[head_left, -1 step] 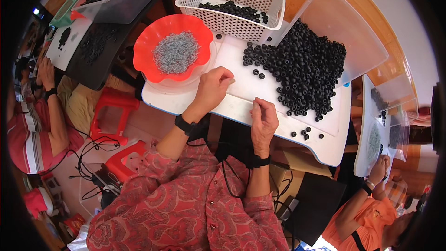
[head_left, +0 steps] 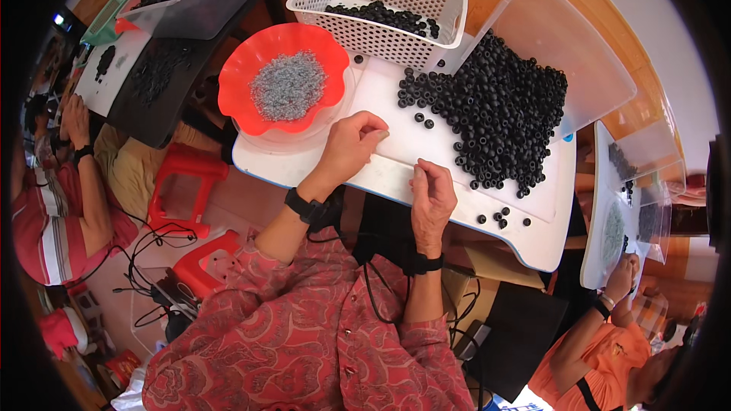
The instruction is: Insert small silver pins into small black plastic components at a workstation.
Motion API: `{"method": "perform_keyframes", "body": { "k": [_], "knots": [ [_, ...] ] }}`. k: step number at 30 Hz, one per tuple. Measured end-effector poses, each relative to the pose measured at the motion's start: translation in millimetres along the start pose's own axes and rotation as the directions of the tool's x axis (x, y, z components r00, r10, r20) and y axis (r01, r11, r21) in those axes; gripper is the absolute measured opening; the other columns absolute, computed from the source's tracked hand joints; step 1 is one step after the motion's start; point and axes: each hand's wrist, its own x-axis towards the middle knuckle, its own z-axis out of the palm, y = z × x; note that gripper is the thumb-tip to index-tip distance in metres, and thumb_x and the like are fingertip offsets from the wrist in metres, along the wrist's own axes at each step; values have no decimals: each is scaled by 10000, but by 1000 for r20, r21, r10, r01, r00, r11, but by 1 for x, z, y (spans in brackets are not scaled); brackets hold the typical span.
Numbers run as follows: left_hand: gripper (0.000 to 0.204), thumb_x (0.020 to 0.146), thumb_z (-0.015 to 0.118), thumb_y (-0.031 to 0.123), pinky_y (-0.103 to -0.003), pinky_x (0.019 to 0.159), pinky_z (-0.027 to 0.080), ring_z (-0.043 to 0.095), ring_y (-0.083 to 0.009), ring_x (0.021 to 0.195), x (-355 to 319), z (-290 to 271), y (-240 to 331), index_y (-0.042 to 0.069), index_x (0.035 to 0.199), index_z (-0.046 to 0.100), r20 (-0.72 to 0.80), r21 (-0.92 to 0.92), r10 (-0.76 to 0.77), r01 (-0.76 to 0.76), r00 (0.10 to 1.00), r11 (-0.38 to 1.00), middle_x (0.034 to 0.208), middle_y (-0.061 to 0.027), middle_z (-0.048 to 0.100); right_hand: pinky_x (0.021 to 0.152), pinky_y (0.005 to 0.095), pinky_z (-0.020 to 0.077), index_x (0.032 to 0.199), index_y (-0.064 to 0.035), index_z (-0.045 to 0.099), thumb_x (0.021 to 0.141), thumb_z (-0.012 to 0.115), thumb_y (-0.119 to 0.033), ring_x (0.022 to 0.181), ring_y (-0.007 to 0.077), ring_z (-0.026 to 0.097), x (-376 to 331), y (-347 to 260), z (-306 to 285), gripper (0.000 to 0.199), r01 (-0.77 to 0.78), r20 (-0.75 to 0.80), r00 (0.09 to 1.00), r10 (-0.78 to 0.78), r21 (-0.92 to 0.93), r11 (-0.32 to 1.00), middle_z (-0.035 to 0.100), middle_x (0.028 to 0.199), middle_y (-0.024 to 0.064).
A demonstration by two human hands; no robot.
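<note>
My left hand [head_left: 350, 144] is over the front part of the white table [head_left: 381, 183], thumb and fingers drawn together in a pinch. To its right, my right hand [head_left: 434, 196] is at the table's front edge, also pinching. Whatever either one holds is too small to make out. Left of my left hand, a red wavy-rimmed bowl [head_left: 232, 95] holds a heap of small shiny grey pieces [head_left: 288, 85]. A large pile of round black pieces with holes, like beads [head_left: 502, 106], spreads beyond my right hand.
A white perforated basket [head_left: 381, 44] with more black pieces stands at the back. A clear plastic bin [head_left: 586, 61] lies tipped behind the pile. Co-workers sit left and right; one hand [head_left: 620, 278] is at the right-hand table. Cables [head_left: 152, 259] and a red stool [head_left: 183, 186] are at lower left.
My left hand has shifted very slightly, its fingertips a little lower and further right. My right hand and the piles look the same.
</note>
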Motion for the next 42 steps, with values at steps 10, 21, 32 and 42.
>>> {"method": "perform_keyframes", "body": {
  "k": [10, 21, 32, 42],
  "knots": [
    [189, 933, 626, 103, -179, 500, 473, 545, -33, 618, -17, 18, 13, -12, 1083, 633, 482, -473, -176, 424, 859, 773, 816, -18, 637, 662, 247, 470, 1046, -12, 676, 890, 656, -27, 761, 130, 585, 0, -1, -2, 158, 42, 27, 999, -42, -1, 999, 624, 919, 71],
    [204, 886, 644, 99, -239, 519, 472, 560, -97, 601, 8, 25, 25, -11, 1057, 638, 431, -253, -166, 295, 887, 922, 761, -54, 634, 655, 263, 475, 958, 9, 653, 885, 662, -27, 732, 142, 584, 0, 2, -1, 82, 59, -2, 998, -59, -36, 998, 620, 876, 72],
    [248, 781, 749, 182, -437, 730, 505, 618, -360, 854, 57, 61, 29, 40, 976, 691, 306, 485, 186, -321, 934, 814, 985, -181, 567, 659, 273, 479, 949, 20, 643, 885, 660, -25, 721, 153, 581, -2, 3, 2, 81, 34, -67, 997, -38, -73, 997, 617, 862, 82],
    [229, 838, 718, 84, -294, 677, 563, 672, -180, 777, 42, 26, 38, -4, 1046, 679, 402, -301, -33, 166, 915, 939, 922, -105, 673, 654, 273, 482, 946, 15, 642, 879, 658, -15, 727, 165, 590, -1, 2, 1, 75, 38, -87, 995, -44, -73, 997, 619, 854, 85]
  ]
}}
